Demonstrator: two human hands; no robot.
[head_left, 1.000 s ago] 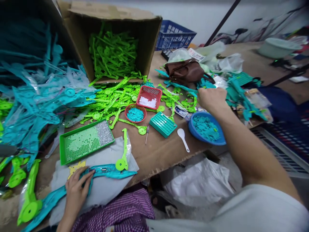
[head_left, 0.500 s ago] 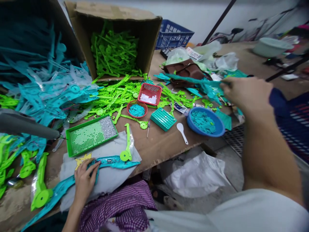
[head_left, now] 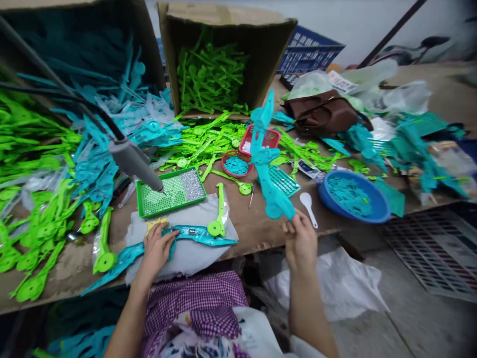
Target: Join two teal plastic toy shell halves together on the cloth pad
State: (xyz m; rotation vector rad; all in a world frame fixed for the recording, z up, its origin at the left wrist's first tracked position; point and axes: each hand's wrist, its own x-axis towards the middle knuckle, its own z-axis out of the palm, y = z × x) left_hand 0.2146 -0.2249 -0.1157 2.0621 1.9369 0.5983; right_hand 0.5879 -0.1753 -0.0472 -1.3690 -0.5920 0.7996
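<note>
My right hand (head_left: 300,237) pinches the lower end of a long turquoise plastic part (head_left: 265,171), which stands nearly upright in the air above the table. My left hand (head_left: 158,248) rests on another turquoise plastic part (head_left: 206,237), fingers and thumb closed about its middle. That part lies across a grey cloth (head_left: 182,266), and small metal pieces show in it beside the fingers. Next to it on the cloth is a lime-green part (head_left: 217,214) in a clear bag. Above the cloth stands a green tray (head_left: 169,211) with small silver pieces.
A grey-handled screwdriver (head_left: 136,164) hangs over the tray. A blue bowl (head_left: 383,216) of turquoise pieces, a white spoon (head_left: 307,206) and a small screwdriver (head_left: 252,196) lie to the right. Behind are red baskets (head_left: 248,174) and a cardboard box (head_left: 227,15) of green parts.
My right hand has come back from the pile at the far right, bringing a turquoise plastic part over the table's front. The left hand stays on its part. The view has turned rightward-to-left.
</note>
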